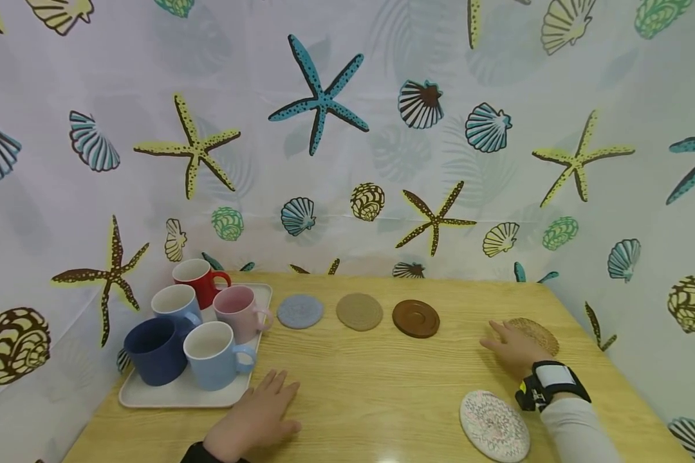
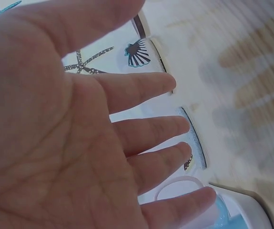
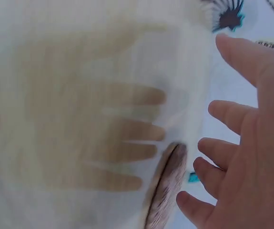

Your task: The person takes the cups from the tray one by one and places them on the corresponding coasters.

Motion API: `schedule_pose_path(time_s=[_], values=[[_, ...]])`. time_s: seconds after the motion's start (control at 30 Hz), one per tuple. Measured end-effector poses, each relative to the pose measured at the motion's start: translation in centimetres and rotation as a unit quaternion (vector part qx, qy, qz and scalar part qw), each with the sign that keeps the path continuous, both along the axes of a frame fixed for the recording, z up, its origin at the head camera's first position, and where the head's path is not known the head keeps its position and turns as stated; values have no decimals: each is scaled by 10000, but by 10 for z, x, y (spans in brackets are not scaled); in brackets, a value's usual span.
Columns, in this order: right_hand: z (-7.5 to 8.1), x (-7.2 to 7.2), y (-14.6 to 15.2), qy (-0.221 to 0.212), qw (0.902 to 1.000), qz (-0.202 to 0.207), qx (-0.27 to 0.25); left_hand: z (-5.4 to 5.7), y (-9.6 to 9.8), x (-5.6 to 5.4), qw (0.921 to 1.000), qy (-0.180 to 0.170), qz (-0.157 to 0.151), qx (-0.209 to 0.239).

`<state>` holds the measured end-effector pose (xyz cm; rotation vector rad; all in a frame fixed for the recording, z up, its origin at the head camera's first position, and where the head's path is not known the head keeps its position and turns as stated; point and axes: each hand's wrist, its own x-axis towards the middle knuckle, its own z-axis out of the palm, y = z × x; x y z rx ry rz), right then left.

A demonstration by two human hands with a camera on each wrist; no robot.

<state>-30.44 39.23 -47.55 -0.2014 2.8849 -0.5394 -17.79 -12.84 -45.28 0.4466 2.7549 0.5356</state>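
My left hand, fingers straight and spread, hovers over the wooden table beside the tray's front right corner. In the left wrist view its palm faces the camera and holds nothing. At the right, my right hand reaches over the table with fingers extended, overlapping the left edge of a round woven straw coaster. The right wrist view shows that coaster edge-on beyond the little finger, and the hand's reflection on the tabletop. A round white patterned coaster lies nearer, left of the right wrist.
A white tray at left bears several mugs: red, pink, dark blue and light blue among them. Blue, beige and brown coasters line the back. A patterned curtain hangs behind.
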Motion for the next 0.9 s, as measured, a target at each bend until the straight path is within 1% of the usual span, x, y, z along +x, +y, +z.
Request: schedule_pose_path(time_s=[0.17, 0.3, 0.4, 0.47, 0.5, 0.6, 0.7, 0.8, 0.9], values=[[-17, 0, 33, 136, 9995, -145, 252, -3, -3, 1, 9999, -82, 60, 45], [-21, -1, 40, 186, 9981, -234, 540, -2, -4, 3, 9998, -90, 127, 84], [-18, -2, 31, 112, 9981, -259, 556, -2, -5, 4, 9997, -79, 186, 103], [-15, -2, 19, 35, 9986, -219, 487, -2, -6, 5, 9997, -67, 214, 91], [-13, -3, 11, -32, 9989, -212, 410, -2, -7, 5, 9997, -98, 223, 77], [-8, -5, -10, -50, 9994, -130, 308, -1, -9, 5, 9995, -216, 243, 56], [-6, -8, -28, -18, 9996, -32, 278, -1, -12, 6, 9992, -304, 242, 46], [-9, -12, -42, -11, 9996, 83, 263, -2, -13, 8, 9993, -284, 230, 52], [-8, -14, -53, -37, 9998, 195, 97, -3, -14, 9, 9993, -306, 225, 77]])
